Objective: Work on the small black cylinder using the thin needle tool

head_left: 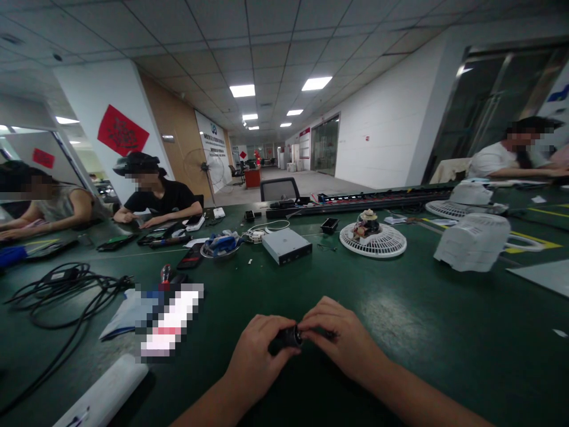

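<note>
Table (444,332) spreads wide ahead; your left hand (250,351) grips a cylinder (290,337) (partly hidden), right hand (340,338) pinching its end.

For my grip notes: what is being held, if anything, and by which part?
The left hand holds a dark cylinder by its side. The right hand is at one end; whether its fingers pinch anything there cannot be told.

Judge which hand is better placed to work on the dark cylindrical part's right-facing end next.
Probably the right: the right hand has its fingertips at that end of the dark cylindrical part, while the left hand is occupied, holding the part's body.
</note>
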A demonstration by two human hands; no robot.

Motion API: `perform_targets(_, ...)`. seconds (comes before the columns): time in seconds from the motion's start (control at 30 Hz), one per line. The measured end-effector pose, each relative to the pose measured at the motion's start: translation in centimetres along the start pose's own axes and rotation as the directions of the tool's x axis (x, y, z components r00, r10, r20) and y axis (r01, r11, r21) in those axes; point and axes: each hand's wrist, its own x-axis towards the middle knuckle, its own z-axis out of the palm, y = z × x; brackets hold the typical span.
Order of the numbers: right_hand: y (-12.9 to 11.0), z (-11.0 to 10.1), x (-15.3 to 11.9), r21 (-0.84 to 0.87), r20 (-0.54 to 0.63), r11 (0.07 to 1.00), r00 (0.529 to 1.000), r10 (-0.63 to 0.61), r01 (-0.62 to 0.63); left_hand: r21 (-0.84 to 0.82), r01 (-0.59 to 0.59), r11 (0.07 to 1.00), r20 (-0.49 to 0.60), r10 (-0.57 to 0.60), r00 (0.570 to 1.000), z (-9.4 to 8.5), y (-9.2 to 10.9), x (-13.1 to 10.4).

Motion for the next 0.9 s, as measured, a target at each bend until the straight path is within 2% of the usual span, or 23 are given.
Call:
perform_targets(0.13,-0.1,-0.2,0.0,-0.035,0.005,0.999,1.0,-0.006,0.006,-0.002,-0.052,0.999,0.014,0.052,0.999,-0.1,0.0,-0.1)
perform_targets(0.37,-0.7,-0.3,-0.1,-0.056,0.049,0.995,0.995,0.087,-0.085,-0.01,-0.12,0.993,0.049,0.121,0.991,0.0,-0.3,-0.2)
perform_targets(0.53,-1.3,-0.5,-0.2,-0.075,0.075,0.993,0.993,0.096,-0.091,0.002,-0.112,0.994,0.051,0.112,0.992,0.0,-0.3,-0.2)
perform_targets(0.67,-1.4,-0.4,-0.2,-0.091,0.052,0.991,0.994,0.098,-0.093,0.013,-0.108,0.994,0.056,0.107,0.993,-0.1,-0.2,-0.2)
perform_targets(0.8,-1.2,-0.3,-0.1,-0.07,0.004,0.985,0.988,0.157,-0.156,-0.025,-0.143,0.989,0.056,0.144,0.988,0.0,-0.3,-0.2)
perform_targets(0.9,-1.2,-0.4,0.0,-0.043,0.031,0.984,0.984,0.177,-0.175,-0.06,-0.176,0.982,0.052,0.18,0.982,-0.1,-0.4,-0.1)
